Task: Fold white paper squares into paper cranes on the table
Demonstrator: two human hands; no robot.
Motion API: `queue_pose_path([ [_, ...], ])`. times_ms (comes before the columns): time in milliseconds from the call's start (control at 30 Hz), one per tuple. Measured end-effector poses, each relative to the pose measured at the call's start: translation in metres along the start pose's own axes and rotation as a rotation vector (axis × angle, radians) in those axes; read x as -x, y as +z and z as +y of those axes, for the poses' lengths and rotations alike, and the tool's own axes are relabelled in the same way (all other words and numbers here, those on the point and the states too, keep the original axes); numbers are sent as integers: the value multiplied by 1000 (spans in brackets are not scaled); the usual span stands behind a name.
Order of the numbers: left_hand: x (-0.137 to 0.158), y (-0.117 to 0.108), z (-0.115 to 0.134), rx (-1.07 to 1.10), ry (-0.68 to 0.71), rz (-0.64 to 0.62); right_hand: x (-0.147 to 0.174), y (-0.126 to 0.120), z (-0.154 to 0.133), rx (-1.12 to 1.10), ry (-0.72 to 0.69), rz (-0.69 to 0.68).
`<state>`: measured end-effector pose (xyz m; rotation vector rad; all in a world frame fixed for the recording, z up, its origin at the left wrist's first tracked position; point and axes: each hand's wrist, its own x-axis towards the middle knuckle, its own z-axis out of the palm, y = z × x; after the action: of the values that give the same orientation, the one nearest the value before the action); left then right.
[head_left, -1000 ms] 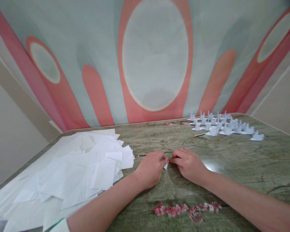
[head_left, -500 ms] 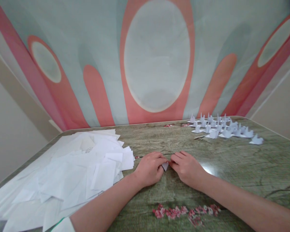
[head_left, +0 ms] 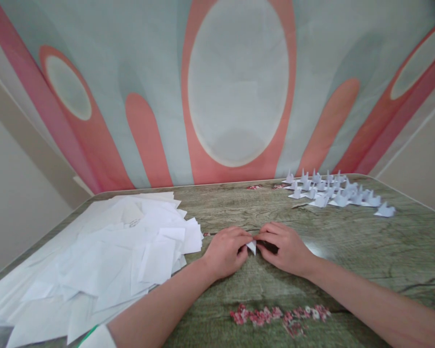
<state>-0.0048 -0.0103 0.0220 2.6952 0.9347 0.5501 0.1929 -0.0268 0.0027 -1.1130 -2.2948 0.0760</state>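
Observation:
Between my two hands is a small folded piece of white paper (head_left: 252, 247), its pointed tip facing toward me just over the tabletop. My left hand (head_left: 227, 251) pinches it from the left, thumb below and fingers above. From the right, my right hand (head_left: 284, 249) has thumb and index fingertips closed at its edge. The fingertips of both hands nearly meet at the paper's top. Most of the paper is hidden by my fingers, so its full shape cannot be made out.
A wide heap of loose white paper sheets (head_left: 105, 263) covers the table's left side. Several folded white paper birds (head_left: 340, 197) stand in rows at the back right. The wood-patterned table (head_left: 366, 251) has printed pink flowers and meets a patterned wall covering (head_left: 235, 176) behind.
My right hand has shifted slightly right and its thumb has spread lower, leaving a gap below the index finger. The paper's tip now points a little more to the right.

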Motion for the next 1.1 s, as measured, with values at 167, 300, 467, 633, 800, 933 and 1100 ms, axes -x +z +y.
queue_pose_path([
  [167,1,4,-3,-6,20,16,0,1,0,-10,-6,18],
  [300,2,4,-4,24,4,26,0,3,2,-21,10,10],
  [467,1,2,-3,93,-53,28,1,6,5,-29,19,3],
  [633,3,5,-3,116,-80,68,2,5,6,-45,38,7],
  [800,3,3,2,143,-200,126,1,4,2,7,41,11],
  [933,-2,3,8,166,-332,194,1,4,-1,81,20,20],
  [1100,-5,11,11,229,-389,212,2,4,-2,102,38,0],
])
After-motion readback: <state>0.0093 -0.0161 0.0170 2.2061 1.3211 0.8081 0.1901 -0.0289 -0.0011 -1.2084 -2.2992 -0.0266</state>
